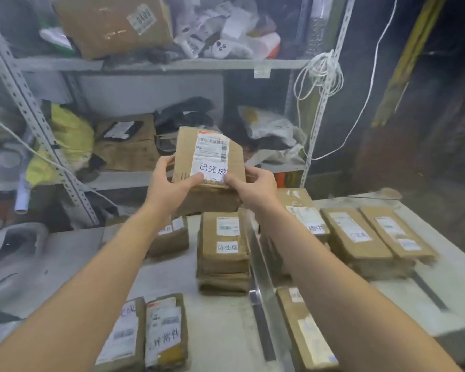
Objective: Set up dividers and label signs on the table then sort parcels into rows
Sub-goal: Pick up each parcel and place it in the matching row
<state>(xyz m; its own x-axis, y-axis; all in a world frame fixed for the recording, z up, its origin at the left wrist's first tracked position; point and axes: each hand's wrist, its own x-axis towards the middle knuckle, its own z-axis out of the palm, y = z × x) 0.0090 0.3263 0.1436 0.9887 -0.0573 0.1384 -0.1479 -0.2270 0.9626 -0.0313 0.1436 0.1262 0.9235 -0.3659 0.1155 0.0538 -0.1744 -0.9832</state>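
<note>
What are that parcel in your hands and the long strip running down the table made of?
Parcel: brown cardboard, matte, with creased, softened edges. Its white label looks like slightly glossy paper. Strip: probably metal, as it is grey with a dull sheen along its length, though painted plastic can't be ruled out.

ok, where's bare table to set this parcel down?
Bare: table between the middle stack and the near-left parcels; also the strip left of the left forearm. Crowded: right of the divider, where the right row lies packed edge to edge.
</note>
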